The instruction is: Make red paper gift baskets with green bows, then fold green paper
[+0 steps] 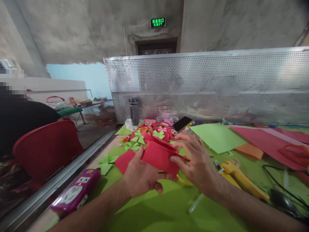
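Observation:
A folded red paper piece (159, 156), open along its upper edge like a small pouch, is held above the green table surface. My left hand (145, 177) grips its left side, thumb on the front and fingers beneath. At its right edge my right hand (193, 158) pinches the paper between thumb and fingers. Behind the piece lie green paper flowers (138, 137) and red paper items with handles. A flat red paper sheet (125, 161) rests by my left hand, next to another green paper flower (106, 163).
To the right lie a yellow glue gun (243, 180) with a black cord, a clear glue stick (196, 203), green paper (219, 137) and red paper (272, 141). A purple case (76, 191) sits left. A bottle (134, 111) and phone (182, 123) stand near the perforated metal panel (205, 74).

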